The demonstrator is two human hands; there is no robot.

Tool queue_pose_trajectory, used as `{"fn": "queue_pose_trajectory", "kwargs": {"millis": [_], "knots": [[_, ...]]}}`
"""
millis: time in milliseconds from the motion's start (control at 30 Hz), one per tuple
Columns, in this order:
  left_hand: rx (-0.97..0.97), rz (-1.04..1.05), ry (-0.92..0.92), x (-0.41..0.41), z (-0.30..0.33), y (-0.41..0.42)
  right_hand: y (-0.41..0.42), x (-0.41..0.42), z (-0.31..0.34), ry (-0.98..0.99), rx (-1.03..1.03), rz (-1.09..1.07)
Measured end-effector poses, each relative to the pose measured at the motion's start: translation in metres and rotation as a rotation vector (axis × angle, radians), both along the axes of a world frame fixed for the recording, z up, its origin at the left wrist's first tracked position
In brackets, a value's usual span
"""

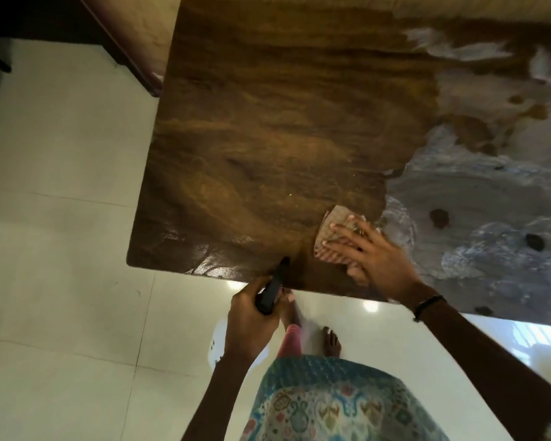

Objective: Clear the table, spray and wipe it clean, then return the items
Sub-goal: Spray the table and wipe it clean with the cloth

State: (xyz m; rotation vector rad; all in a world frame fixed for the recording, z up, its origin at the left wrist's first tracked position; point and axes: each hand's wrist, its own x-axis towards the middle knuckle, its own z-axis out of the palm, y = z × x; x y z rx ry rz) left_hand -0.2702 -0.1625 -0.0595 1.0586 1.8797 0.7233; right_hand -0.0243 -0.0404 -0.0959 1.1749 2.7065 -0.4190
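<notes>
Wooden table (268, 122), half wiped, wet film at right.
Right hand (372, 249), fingers spread flat, presses cloth (331, 221); left hand (252, 316) grips spray bottle (272, 289), whose nozzle could knock the edge.

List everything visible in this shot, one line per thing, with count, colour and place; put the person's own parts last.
Table: one, dark brown wood, fills the upper middle; its right part shows a pale wet-looking sheen.
Cloth: one, brownish, on the table near its front edge, under the right hand.
Spray bottle: one, only a dark part shows, at the table's front edge in the left hand.
Floor: pale cream tiles, left of and below the table.
Dark furniture: one piece, top left corner, kind unclear.
Left hand: one, grips the spray bottle.
Right hand: one, fingers spread flat, presses the cloth; a black band on the wrist.
Feet: bare, on the floor below the table edge.
</notes>
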Motion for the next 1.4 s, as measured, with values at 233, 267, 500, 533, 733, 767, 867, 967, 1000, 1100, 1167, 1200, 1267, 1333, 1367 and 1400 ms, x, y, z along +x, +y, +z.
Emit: {"fn": "queue_pose_trajectory", "kwargs": {"millis": [233,267,500,533,733,767,867,967,1000,1100,1167,1200,1267,1333,1367,1400], "knots": [[0.002,-0.035,0.008,0.055,0.001,0.018,0.032,-0.027,0.002,0.114,-0.019,-0.329],[0.017,-0.040,0.009,0.065,0.003,0.020,0.024,-0.022,0.001,0.109,0.004,-0.240],[-0.050,-0.115,-0.072,0.145,0.006,0.013,-0.001,0.118,0.001,0.119,0.100,0.003],[-0.055,-0.148,-0.065,0.160,0.006,0.011,0.004,0.146,0.003,0.128,0.099,-0.108],[-0.042,-0.261,-0.038,0.237,0.007,-0.004,0.012,0.233,0.011,0.096,-0.003,-0.375],[-0.042,-0.244,-0.029,0.247,0.005,-0.007,0.012,0.236,0.011,0.100,-0.002,-0.354],[-0.051,-0.120,-0.122,0.268,0.001,-0.016,0.011,0.235,0.009,0.104,-0.042,-0.369],[-0.098,-0.148,-0.090,0.284,-0.001,-0.019,0.009,0.234,0.009,0.119,-0.054,-0.407],[-0.116,-0.159,-0.040,0.288,-0.002,-0.018,0.008,0.234,0.009,0.130,-0.057,-0.416],[-0.140,-0.116,0.194,0.296,-0.001,-0.015,0.008,0.234,0.009,0.153,-0.071,-0.417],[-0.148,-0.140,0.349,0.298,-0.001,-0.013,0.009,0.235,0.009,0.156,-0.076,-0.407],[-0.149,-0.153,0.387,0.298,-0.002,-0.011,0.010,0.235,0.010,0.158,-0.080,-0.403],[-0.143,-0.155,0.359,0.296,-0.003,-0.008,0.010,0.236,0.010,0.156,-0.091,-0.398],[-0.147,-0.152,0.262,0.295,-0.002,-0.002,0.010,0.236,0.011,0.157,-0.096,-0.395],[-0.142,-0.137,0.219,0.295,0.000,0.002,0.010,0.236,0.011,0.154,-0.098,-0.394],[-0.135,-0.096,0.185,0.295,0.003,0.007,0.010,0.236,0.011,0.152,-0.099,-0.394]]}}
